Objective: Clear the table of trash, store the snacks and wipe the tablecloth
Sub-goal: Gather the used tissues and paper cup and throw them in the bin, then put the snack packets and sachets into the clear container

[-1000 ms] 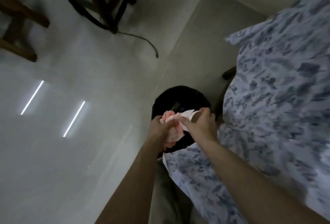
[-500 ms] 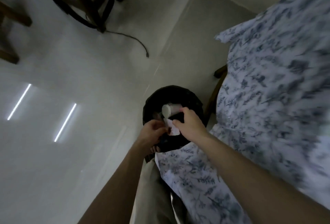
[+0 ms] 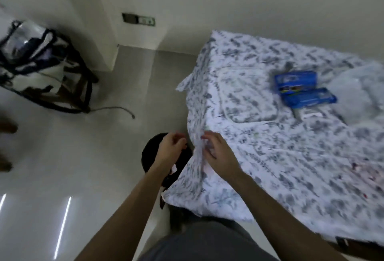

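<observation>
Both hands empty, left hand [image 3: 172, 146] over the bin [image 3: 151, 156], right hand [image 3: 216, 152] on the tablecloth [image 3: 270, 156]; trash looks binned, so next the blue snacks [image 3: 299, 88] need storing.

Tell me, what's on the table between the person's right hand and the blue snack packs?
In the head view, between the right hand and the blue snack packs only bare flowered tablecloth shows, with a raised square bump beneath the cloth.
</observation>
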